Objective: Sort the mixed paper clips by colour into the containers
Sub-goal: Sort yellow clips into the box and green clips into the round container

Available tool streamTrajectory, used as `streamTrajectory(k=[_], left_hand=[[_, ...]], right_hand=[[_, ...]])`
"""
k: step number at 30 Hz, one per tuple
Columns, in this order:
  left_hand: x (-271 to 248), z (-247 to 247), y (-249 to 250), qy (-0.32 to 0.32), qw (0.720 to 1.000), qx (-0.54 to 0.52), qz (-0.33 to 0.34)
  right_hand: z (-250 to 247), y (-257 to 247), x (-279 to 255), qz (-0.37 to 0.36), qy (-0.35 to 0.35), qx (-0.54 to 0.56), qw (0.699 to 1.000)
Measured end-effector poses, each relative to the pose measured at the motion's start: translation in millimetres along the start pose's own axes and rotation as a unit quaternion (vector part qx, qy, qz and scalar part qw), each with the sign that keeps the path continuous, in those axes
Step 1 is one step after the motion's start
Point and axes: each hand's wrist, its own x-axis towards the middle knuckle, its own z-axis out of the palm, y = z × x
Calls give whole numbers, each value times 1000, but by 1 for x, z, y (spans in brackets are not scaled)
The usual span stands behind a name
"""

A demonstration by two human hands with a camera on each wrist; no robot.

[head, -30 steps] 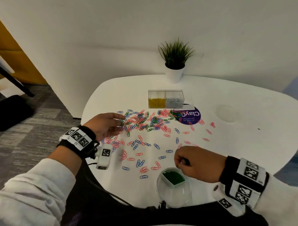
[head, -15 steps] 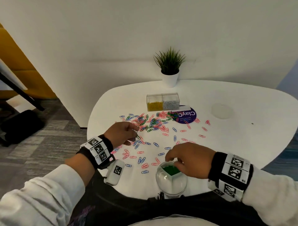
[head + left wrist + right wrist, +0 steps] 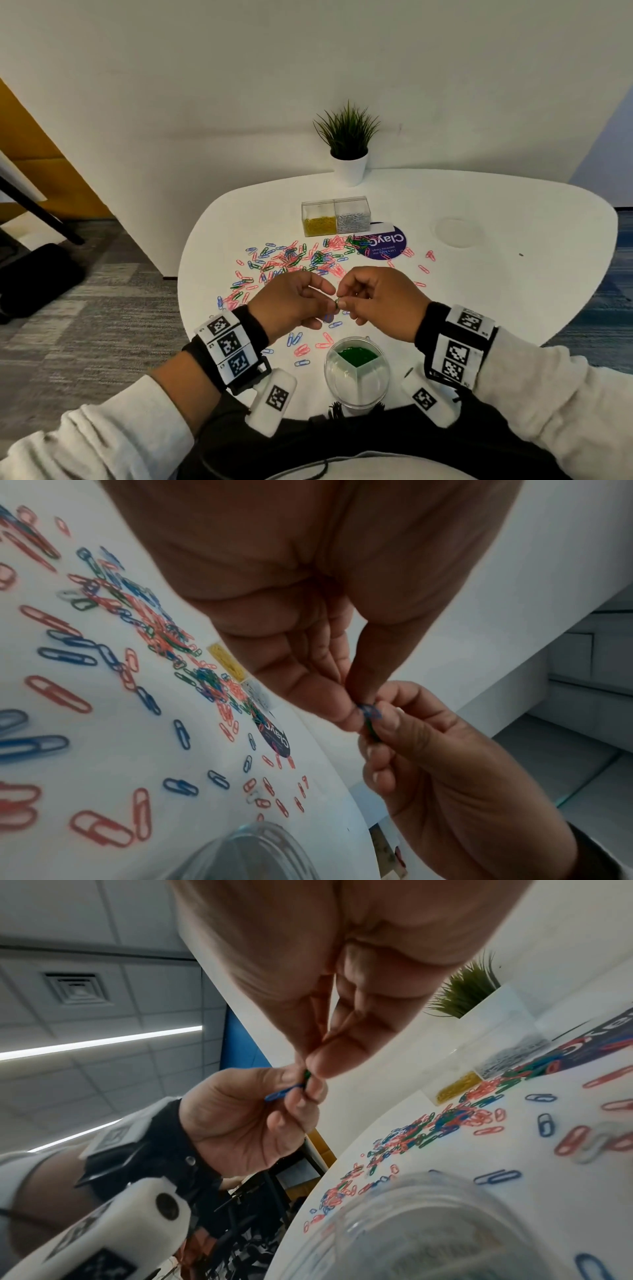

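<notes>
Hands have met above table | left hand [image 3: 294, 301] grip pinches blue clip [image 3: 282, 1092] | right hand [image 3: 376, 301] pinches seemingly linked green clip [image 3: 307, 1075]

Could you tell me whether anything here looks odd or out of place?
Yes: the blue clip and green clip pinched between the left hand and right hand look hooked together, above the table.
</notes>
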Motion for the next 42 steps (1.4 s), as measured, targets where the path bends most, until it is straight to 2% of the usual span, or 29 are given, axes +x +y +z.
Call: streamTrajectory(k=[3, 5, 6, 9, 11, 13, 16, 20, 23, 29, 35, 40, 42], left_hand=[[3, -6, -5, -19, 1000, 17, -11], [9, -15, -15, -1, 994, 106, -1], [12, -21, -22, 15, 983, 183, 6], [14, -37, -43, 9, 902, 432, 2], [14, -44, -55, -21, 866, 500, -22], [16, -49, -59, -25, 848, 529, -31], [21, -62, -59, -10, 856, 517, -34], [27, -87, -59, 39, 902, 427, -44], [30, -109, -65, 95, 883, 456, -56], [34, -133, -77, 159, 841, 510, -90], [36, -152, -88, 175, 837, 510, -96], [39, -158, -99, 190, 838, 503, -95], [38, -156, -98, 182, 846, 497, -72]], right_hand=[[-3, 3, 2, -2, -22, -29, 999], [-4, 6, 0, -15, -54, -90, 994], [-4, 8, -2, -22, -83, -130, 988], [-1, 15, -12, -47, -158, -251, 954], [3, 21, -17, -68, -175, -320, 929], [5, 24, -18, -76, -177, -341, 920], [2, 25, -13, -72, -169, -321, 929], [-8, 28, 10, -40, -116, -280, 952], [-8, 36, 41, -17, -109, -299, 948], [19, 38, 111, -6, -160, -391, 906], [43, 47, 152, 6, -173, -429, 887], [52, 53, 157, -32, -171, -462, 869], [53, 53, 154, -43, -172, -464, 868]])
